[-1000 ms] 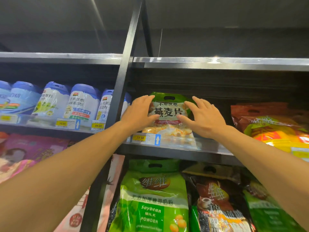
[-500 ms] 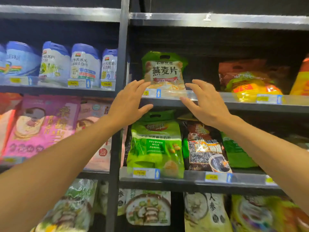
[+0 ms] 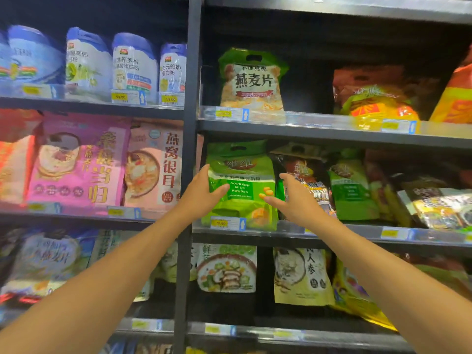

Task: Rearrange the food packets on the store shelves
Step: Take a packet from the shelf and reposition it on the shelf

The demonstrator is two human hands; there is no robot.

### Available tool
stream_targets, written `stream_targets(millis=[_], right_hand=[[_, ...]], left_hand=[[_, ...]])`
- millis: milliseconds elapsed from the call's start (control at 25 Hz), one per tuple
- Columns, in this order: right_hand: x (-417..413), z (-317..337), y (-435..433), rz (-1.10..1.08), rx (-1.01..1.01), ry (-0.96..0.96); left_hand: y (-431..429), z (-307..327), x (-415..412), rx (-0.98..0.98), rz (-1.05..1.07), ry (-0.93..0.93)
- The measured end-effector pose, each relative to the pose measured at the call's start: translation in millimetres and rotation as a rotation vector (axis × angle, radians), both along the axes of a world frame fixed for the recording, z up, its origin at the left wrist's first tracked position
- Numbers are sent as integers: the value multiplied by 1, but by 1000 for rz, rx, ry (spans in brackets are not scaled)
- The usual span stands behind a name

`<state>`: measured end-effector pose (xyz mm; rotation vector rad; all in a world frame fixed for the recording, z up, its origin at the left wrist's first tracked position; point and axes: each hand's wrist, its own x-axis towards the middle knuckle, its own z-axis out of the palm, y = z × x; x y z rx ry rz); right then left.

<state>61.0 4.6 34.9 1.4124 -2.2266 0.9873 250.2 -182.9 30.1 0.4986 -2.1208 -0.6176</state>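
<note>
Both released, the left grip (image 3: pixel 201 194) and right grip (image 3: pixel 293 200) flank the soybean milk powder packet (image 3: pixel 242 172), not yet grasping it. Above them, the oat packet (image 3: pixel 252 83) already looks neatly placed.

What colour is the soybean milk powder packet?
The soybean milk powder packet is green; head view.

green soybean milk packet (image 3: pixel 241 185); green-topped oat packet (image 3: pixel 251 80); pink packet (image 3: pixel 76 162).

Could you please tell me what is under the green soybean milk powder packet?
The soybean milk powder packet stands on a shelf with a yellow price tag. Below that shelf is a packet picturing a bowl of vegetables; the shelf front covers its top.
</note>
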Motion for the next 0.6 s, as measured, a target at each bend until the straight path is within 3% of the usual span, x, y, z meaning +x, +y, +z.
stream_targets(millis=[240, 360, 600], right_hand=[[-9, -9, -32, -108, 153, -210], [-14, -6, -50, -117, 135, -302], [-34, -5, -72, -177, 204, -273]], left_hand=[[5, -4, -2, 151, -73, 64], [0, -6, -3, 190, -84, 90], [-9, -14, -13, 235, -77, 79]])
